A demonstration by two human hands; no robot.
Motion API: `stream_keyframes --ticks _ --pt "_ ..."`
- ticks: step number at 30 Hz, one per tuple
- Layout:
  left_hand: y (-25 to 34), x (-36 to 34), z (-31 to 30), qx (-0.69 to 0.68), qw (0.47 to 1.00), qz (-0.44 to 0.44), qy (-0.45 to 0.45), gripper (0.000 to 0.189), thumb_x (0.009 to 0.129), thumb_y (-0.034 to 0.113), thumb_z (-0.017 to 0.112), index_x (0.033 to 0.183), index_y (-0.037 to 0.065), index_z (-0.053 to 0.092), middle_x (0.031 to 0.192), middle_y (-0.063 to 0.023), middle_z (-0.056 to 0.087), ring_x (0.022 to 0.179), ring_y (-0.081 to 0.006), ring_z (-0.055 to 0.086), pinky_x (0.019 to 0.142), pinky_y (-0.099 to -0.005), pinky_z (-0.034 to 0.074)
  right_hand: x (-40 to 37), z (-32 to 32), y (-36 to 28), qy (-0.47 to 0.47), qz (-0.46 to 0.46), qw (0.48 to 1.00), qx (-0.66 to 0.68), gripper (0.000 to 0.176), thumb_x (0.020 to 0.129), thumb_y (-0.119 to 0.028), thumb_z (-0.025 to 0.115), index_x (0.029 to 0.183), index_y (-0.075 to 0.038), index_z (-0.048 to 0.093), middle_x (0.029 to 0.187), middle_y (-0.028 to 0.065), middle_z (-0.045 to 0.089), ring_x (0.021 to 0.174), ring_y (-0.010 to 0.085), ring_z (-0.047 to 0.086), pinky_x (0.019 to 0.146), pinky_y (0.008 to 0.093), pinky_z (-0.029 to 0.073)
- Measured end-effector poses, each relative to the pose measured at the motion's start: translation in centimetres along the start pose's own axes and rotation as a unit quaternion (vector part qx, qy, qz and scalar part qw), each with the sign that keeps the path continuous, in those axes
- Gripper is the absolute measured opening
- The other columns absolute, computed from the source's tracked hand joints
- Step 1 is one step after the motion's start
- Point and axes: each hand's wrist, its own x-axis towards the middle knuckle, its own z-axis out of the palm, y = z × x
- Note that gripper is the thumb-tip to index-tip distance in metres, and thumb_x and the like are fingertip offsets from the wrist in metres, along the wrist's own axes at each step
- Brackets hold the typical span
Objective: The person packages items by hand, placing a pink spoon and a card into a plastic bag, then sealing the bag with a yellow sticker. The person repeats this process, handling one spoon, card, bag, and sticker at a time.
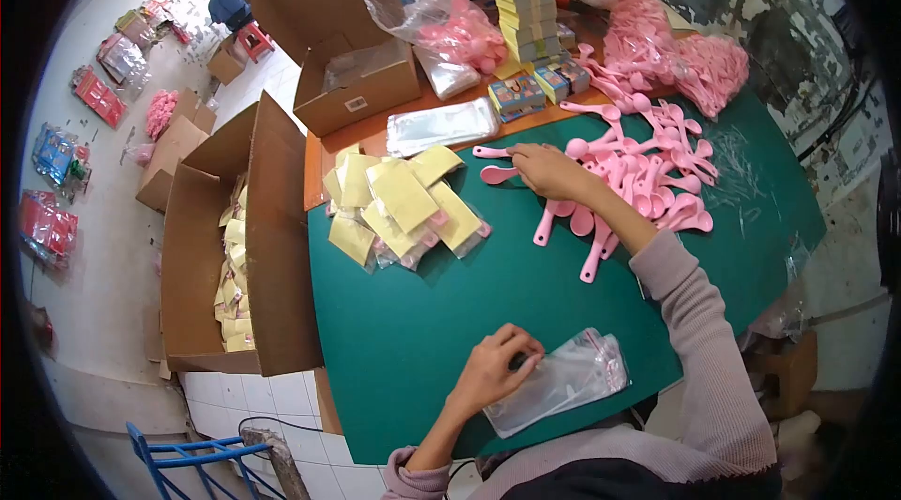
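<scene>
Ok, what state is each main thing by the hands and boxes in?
Left hand: fingers curled, at the near bags.
Right hand: over spoons, grip unclear.
Spoons: loose, heaped.
Near bags: clear, flat, stacked.
Far bags: clear, flat, stacked.
Yellow packets: loosely piled, overlapping.
Large box: open, more packets inside.
Small box: open, plastic inside.
Card bundles: stacked.
Pink-filled bags: bulging, contents unclear.

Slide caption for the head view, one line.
Right hand at pink spoons, left hand by clear bags on a green tabletop.
</scene>
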Motion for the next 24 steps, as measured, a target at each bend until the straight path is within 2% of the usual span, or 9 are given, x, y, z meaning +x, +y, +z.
stream_keyframes --ticks 3,5,7,9,11,13,16,19,24 --pt "-0.4 0.1 -0.7 -0.064 0.998 0.023 -0.005 0.008 0.075 0.002 0.06 0.082 0.001 0.056 0.089 -0.0104 0.062 0.083 -0.0206 0.062 0.077 -0.0308 0.048 -2.7 -4.8 -1.7 -0.133 0.052 0.988 -0.059 0.017 0.078 -0.007 0.05 0.094 -0.001 0.052 0.099 0.014 0.053 0.095 0.0305 0.053 0.082 0.0472 0.039" --pt "-0.5 0.0 -0.9 -0.357 0.928 -0.105 -0.017 0.01 0.079 0.002 0.057 0.086 0.002 0.049 0.092 -0.013 0.062 0.088 -0.0196 0.061 0.078 -0.0318 0.049 -4.8 -6.9 -2.7 -0.009 0.074 0.996 0.047 0.021 0.079 -0.005 0.05 0.1 -0.001 0.052 0.096 0.0149 0.049 0.089 0.0291 0.051 0.079 0.0405 0.041" --pt "-1.5 0.1 -1.0 -0.354 0.933 -0.071 -0.017 0.007 0.086 0.001 0.051 0.09 0.002 0.044 0.093 -0.0149 0.063 0.086 -0.0173 0.062 0.073 -0.0267 0.05 -7.0 -10.0 -6.1 0.008 0.104 0.985 0.137 0.028 0.081 -0.002 0.049 0.109 -0.001 0.051 0.094 0.0142 0.046 0.087 0.0263 0.048 0.077 0.036 0.041" --pt "-0.9 1.1 -1.9 -0.433 0.889 -0.147 0.0 0.012 0.087 0.002 0.052 0.094 0.003 0.043 0.093 -0.0159 0.063 0.086 -0.017 0.063 0.074 -0.025 0.05 -9.9 -11.4 -9.3 0.003 0.093 0.983 0.161 0.03 0.08 0.001 0.051 0.11 -0.002 0.053 0.091 0.0148 0.047 0.083 0.0253 0.051 0.074 0.0331 0.043" --pt "-0.3 1.6 -2.2 -0.416 0.892 -0.175 0.015 0.018 0.087 0.003 0.054 0.099 0.003 0.042 0.091 -0.016 0.064 0.085 -0.0168 0.063 0.073 -0.024 0.05 -11.9 -11.5 -11.8 0.013 0.079 0.981 0.175 0.031 0.079 0.002 0.051 0.109 -0.003 0.054 0.089 0.0153 0.05 0.08 0.0253 0.054 0.071 0.0322 0.045" --pt "-0.6 1.7 -1.9 -0.41 0.892 -0.182 0.048 0.022 0.085 0.005 0.059 0.101 0.002 0.044 0.088 -0.0152 0.065 0.084 -0.0163 0.063 0.071 -0.0236 0.05 -13.1 -11.4 -13.7 0.102 0.239 0.922 0.288 0.022 0.081 -0.001 0.057 0.102 -0.002 0.057 0.08 0.0098 0.056 0.071 0.018 0.059 0.063 0.0275 0.047" --pt "-0.7 1.6 -1.6 -0.392 0.9 -0.189 0.042 0.024 0.083 0.005 0.062 0.101 0.001 0.047 0.086 -0.0135 0.066 0.082 -0.0147 0.064 0.071 -0.0233 0.05 -14.2 -10.4 -14.9 0.163 0.314 0.871 0.341 0.019 0.082 -0.006 0.062 0.099 -0.001 0.058 0.073 0.0062 0.059 0.065 0.0124 0.06 0.058 0.0238 0.047" --pt "-0.6 1.6 -1.5 -0.353 0.914 -0.199 0.028 0.025 0.081 0.005 0.064 0.101 0.0 0.049 0.085 -0.0117 0.067 0.081 -0.0134 0.064 0.073 -0.023 0.05 -14.3 -9.5 -15.4 0.253 0.335 0.836 0.353 0.018 0.082 -0.006 0.062 0.099 0.0 0.057 0.074 0.0062 0.058 0.064 0.01 0.059 0.056 0.0226 0.047" --pt "-0.6 1.7 -1.3 -0.374 0.908 -0.186 0.033 0.03 0.082 0.006 0.062 0.108 -0.001 0.05 0.092 -0.0114 0.066 0.084 -0.0129 0.063 0.075 -0.0231 0.049 -14.0 -9.8 -16.1 0.223 0.295 0.866 0.336 0.019 0.082 -0.004 0.061 0.099 0.0 0.057 0.072 0.0063 0.058 0.063 0.0105 0.059 0.055 0.0226 0.048"
